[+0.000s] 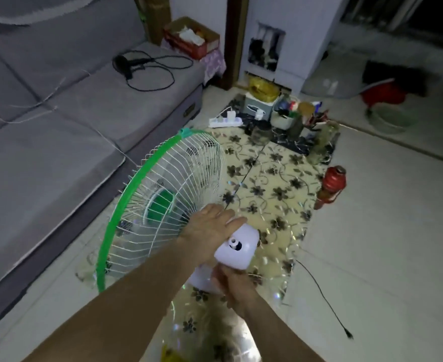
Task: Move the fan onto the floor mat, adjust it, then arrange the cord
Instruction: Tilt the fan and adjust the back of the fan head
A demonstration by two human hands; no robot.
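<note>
The fan has a white wire cage with a green rim, green blades and a white motor housing. It stands over the near part of the flowered floor mat, its cage facing left toward the sofa. My left hand lies flat over the back of the cage where it meets the housing. My right hand grips the fan's white neck just under the housing. The fan's black cord trails right across the tiles and ends in a plug lying loose on the floor.
A grey sofa fills the left, with a black hair dryer and its cable on it. At the mat's far end stand a power strip, jars and containers. A red bottle stands at the mat's right edge. Pale tiles lie to the right.
</note>
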